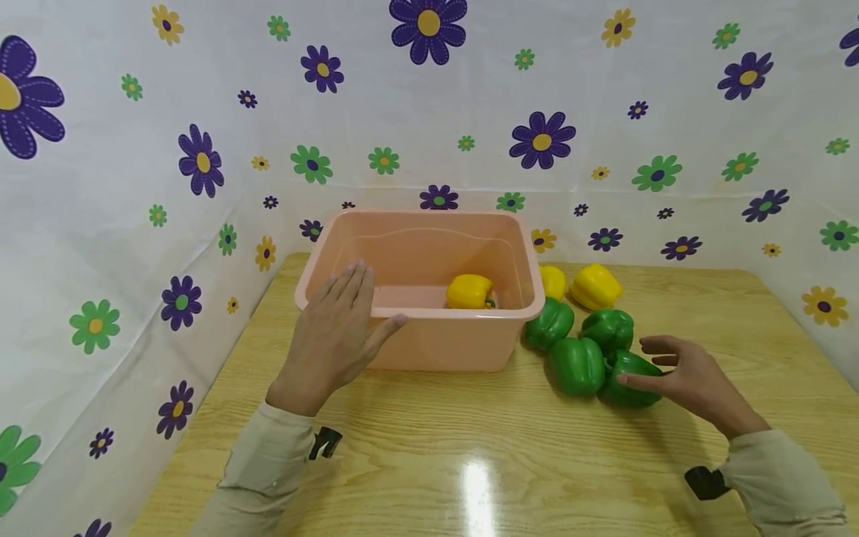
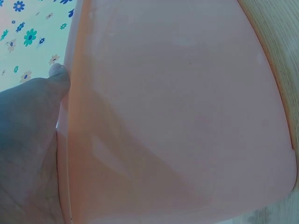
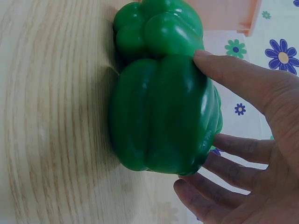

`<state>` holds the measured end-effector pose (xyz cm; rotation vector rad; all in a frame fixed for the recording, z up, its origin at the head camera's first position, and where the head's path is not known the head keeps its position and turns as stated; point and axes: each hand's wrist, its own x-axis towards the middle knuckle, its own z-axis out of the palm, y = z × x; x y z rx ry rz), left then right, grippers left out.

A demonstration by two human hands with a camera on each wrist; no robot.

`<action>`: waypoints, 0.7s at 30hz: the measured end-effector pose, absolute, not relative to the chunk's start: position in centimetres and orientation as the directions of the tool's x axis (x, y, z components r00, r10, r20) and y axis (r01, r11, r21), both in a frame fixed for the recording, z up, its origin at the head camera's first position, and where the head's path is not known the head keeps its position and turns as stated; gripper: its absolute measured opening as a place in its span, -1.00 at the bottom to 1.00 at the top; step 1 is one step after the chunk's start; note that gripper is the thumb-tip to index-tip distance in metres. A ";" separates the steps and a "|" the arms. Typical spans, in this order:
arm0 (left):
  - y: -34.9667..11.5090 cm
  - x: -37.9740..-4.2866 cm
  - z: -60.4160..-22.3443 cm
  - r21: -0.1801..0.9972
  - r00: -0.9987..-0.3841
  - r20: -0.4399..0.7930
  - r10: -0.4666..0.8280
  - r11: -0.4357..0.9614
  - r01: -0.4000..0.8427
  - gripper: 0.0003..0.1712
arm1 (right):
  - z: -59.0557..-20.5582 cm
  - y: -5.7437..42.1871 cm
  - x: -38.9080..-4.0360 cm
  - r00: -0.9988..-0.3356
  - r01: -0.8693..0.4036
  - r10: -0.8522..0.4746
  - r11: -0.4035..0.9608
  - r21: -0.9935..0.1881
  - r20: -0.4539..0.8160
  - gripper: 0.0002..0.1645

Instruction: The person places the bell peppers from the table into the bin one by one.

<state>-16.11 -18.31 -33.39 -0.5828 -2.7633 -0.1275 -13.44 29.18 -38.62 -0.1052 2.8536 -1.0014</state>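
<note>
A pink plastic tub (image 1: 436, 343) stands on the table with one yellow bell pepper (image 1: 468, 291) inside. My left hand (image 1: 335, 328) lies with straight fingers over the tub's front rim, toward its left end. In the left wrist view, the thumb (image 2: 58, 77) is at the rim beside the broad pink wall. My right hand (image 1: 691, 377) is around the nearest-right green bell pepper (image 3: 159, 116), thumb on one side and fingers spread on the other. The thumb tip appears at or very near its skin; firm contact cannot be told.
Several more green bell peppers (image 1: 577, 366) cluster right of the tub, close against one another. Behind them lie two yellow bell peppers (image 1: 596, 287), one partly hidden by the tub. A flower-print sheet (image 1: 470, 104) hangs behind the wooden table (image 1: 429, 432) and along its left side.
</note>
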 end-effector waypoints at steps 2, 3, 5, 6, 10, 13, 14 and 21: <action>-18.3 -16.1 -33.4 0.025 -0.869 0.318 0.378 0.913 0.406 0.03 | -38.7 29.2 -13.3 -0.990 -0.026 -0.107 0.779 -0.626 -0.093 0.08; -18.3 -16.1 -33.4 0.027 -0.870 0.317 0.377 0.914 0.406 0.03 | -38.7 29.1 -13.3 -0.990 -0.022 -0.106 0.780 -0.625 -0.098 0.08; -18.3 -16.1 -33.4 0.028 -0.870 0.317 0.378 0.913 0.407 0.03 | -38.8 29.1 -13.2 -0.989 -0.016 -0.103 0.782 -0.623 -0.104 0.09; -18.3 -16.1 -33.4 0.027 -0.869 0.319 0.379 0.913 0.408 0.03 | -38.8 29.1 -13.2 -0.989 -0.010 -0.100 0.783 -0.622 -0.110 0.10; -18.3 -16.2 -33.3 0.023 -0.863 0.329 0.383 0.911 0.412 0.03 | -38.8 29.1 -13.1 -0.987 0.003 -0.095 0.788 -0.615 -0.126 0.12; -18.3 -16.2 -33.2 0.024 -0.862 0.333 0.382 0.911 0.413 0.02 | -38.9 29.1 -13.2 -0.986 0.009 -0.095 0.788 -0.616 -0.137 0.13; -18.3 -16.2 -33.2 0.024 -0.863 0.332 0.382 0.911 0.412 0.02 | -38.9 29.1 -13.2 -0.985 0.012 -0.095 0.788 -0.615 -0.141 0.13; -18.3 -16.1 -33.3 0.034 -0.877 0.304 0.372 0.916 0.401 0.03 | -39.4 29.1 -13.0 -0.980 0.018 -0.105 0.798 -0.602 -0.168 0.18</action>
